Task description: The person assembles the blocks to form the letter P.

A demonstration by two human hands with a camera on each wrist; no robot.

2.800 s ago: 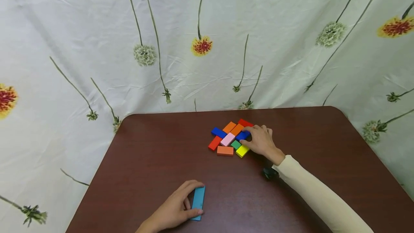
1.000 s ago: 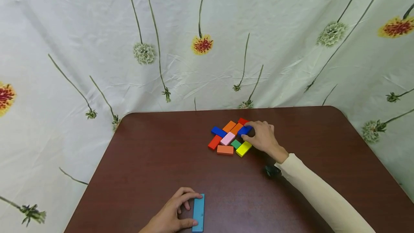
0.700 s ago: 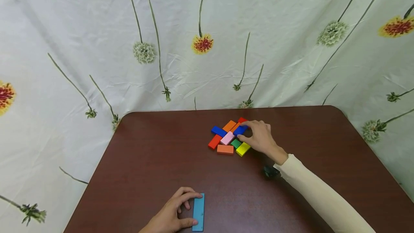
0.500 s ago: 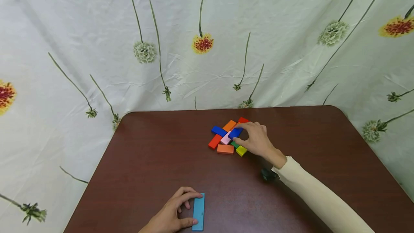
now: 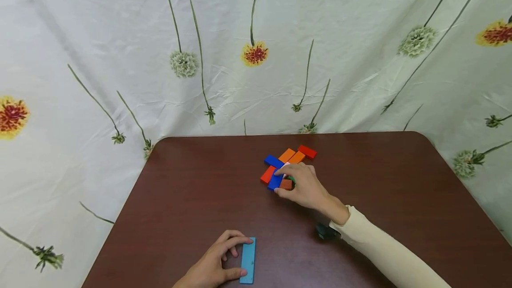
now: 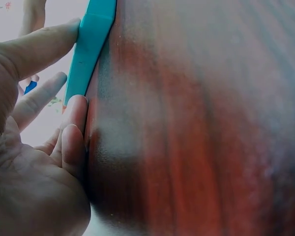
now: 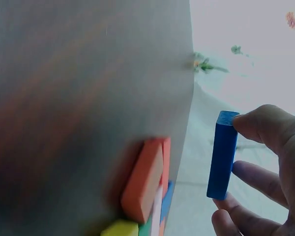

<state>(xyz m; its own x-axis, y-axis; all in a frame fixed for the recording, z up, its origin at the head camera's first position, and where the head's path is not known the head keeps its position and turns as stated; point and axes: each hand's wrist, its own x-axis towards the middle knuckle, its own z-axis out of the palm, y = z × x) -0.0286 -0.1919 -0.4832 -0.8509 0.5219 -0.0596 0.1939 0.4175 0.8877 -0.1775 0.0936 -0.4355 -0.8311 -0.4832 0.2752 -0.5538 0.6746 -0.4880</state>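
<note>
My right hand [image 5: 305, 188] pinches a dark blue wooden block [image 5: 274, 181] between thumb and fingers. The right wrist view shows that blue block [image 7: 222, 157] raised off the table, above the other blocks. Below the hand lies a cluster of coloured blocks; an orange block [image 5: 286, 155], a second blue block [image 5: 274, 161] and a red block [image 5: 267, 174] show, while the pink, green and yellow ones are partly or wholly covered in the head view. Near the front, my left hand [image 5: 214, 259] grips a long light blue block [image 5: 248, 261] by its two ends, thumb at the near one.
The dark brown table [image 5: 184, 190] has rounded far corners. Behind it hangs a white flower-print cloth [image 5: 224, 26]. Under the right wrist is a small black object [image 5: 325, 231]. Another red block [image 5: 307, 152] lies at the cluster's far right end.
My right hand has taken the blue block from the cluster's right side and carried it left and nearer, over the other blocks. Earlier, the left hand drew the light blue block nearer; lately it stays put.
</note>
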